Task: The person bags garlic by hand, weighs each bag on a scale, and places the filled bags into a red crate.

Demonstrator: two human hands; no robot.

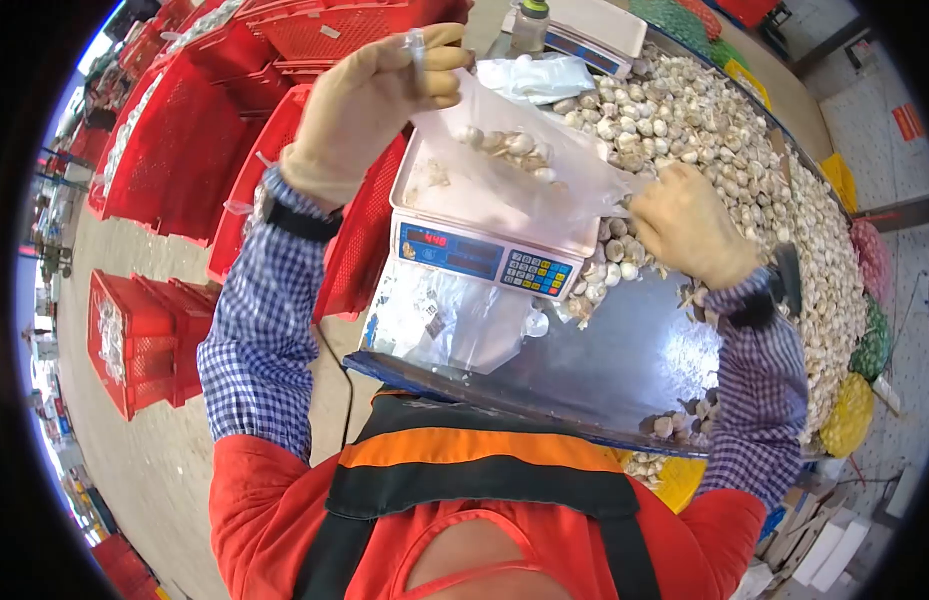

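My gloved left hand (369, 95) is raised above a digital scale (484, 255) and pinches the top edge of a clear plastic bag (514, 165) with several garlic bulbs inside. The bag hangs slanted over the scale's white pan. My gloved right hand (689, 225) rests in the heap of garlic bulbs (714, 130) on the metal table, fingers curled by the bag's lower corner; whether it grips garlic I cannot tell. The scale's red display is lit.
Loose clear bags (454, 320) lie in front of the scale on the metal table (624, 370). A second scale (584, 30) with a bottle stands behind. Red plastic crates (194, 130) are stacked to the left. Yellow, green and red mesh sacks (849, 410) line the right side.
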